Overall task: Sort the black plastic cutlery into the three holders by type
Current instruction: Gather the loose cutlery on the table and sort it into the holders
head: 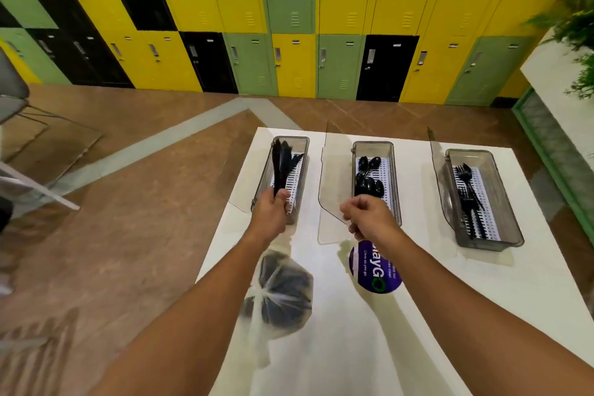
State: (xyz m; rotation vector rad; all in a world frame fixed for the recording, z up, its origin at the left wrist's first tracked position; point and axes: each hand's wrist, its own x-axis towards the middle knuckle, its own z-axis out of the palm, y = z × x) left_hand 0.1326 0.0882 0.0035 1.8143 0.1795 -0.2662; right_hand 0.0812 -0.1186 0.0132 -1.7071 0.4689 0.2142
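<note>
Three clear grey holders with open lids stand in a row on the white table (pixel 514 305). The left holder (pixel 302 151) has black knives in it. My left hand (pixel 271 212) grips a bunch of black knives (pixel 279 167) by their handles, blades up over that holder. The middle holder (pixel 394 170) contains black spoons (pixel 369 185). My right hand (pixel 369 217) hovers at its near end with curled fingers; whether it holds anything is unclear. The right holder (pixel 501 202) has black forks (pixel 467 199).
A clear plastic bag (pixel 283 292) with dark contents lies on the table under my left forearm. A purple round sticker (pixel 374 270) is on the tabletop. Yellow, green and black lockers (pixel 289 26) line the far wall. A plant (pixel 575 26) stands at right.
</note>
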